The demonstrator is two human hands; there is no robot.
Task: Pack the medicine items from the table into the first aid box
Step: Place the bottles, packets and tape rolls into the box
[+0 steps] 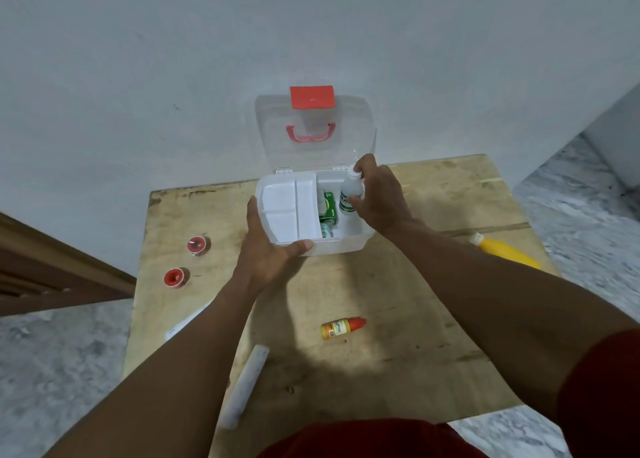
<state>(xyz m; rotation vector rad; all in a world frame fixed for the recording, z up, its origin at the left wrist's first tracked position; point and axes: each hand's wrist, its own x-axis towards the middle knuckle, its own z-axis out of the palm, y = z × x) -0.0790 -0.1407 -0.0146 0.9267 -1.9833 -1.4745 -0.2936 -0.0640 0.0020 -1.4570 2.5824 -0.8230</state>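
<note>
First aid box (349, 246) sat at frame centre on the wooden tabletop (398, 301), clear lid (315, 131) propped open toward the wall, red latch up top. White divided tray (287, 208) covered the left half of the box; the right half was open, with a green carton (328, 208) and something teal below it, too hidden to ID.

Right hand (377, 197) was closed around a white bottle (350, 194), thumb on the body and fingers near the cap, bottle upright over the box's right compartment. Couldn't tell if its base had touched down. Left hand (273, 246) was clamped on the box's near-left corner, thumb along the front rim, fingers wrapped up the left side, bracing it.

Risks, as I read them:
- Bottle stood tall and narrow. Released before seating, it probably would have toppled onto the carton or jammed across the slot.
- Standing upright, it could have blocked the lid later. Depth wasn't readable.
- Left thumb sat near the tray edge. Any push there could have shifted the tray over the open compartment.
- Lid looked to rest only on its hinges; a knock from the right hand on the way out might have dropped it.

Not yet packed: small yellow dropper bottle with red cap (342, 328) at lower centre, yellow bottle (502, 251) at the right edge, two red tape rolls (198, 245) at left, white tube (245, 386) at bottom, and a white flat item (183, 324) half off the left edge, which looked likeliest to slide off if bumped.
</note>
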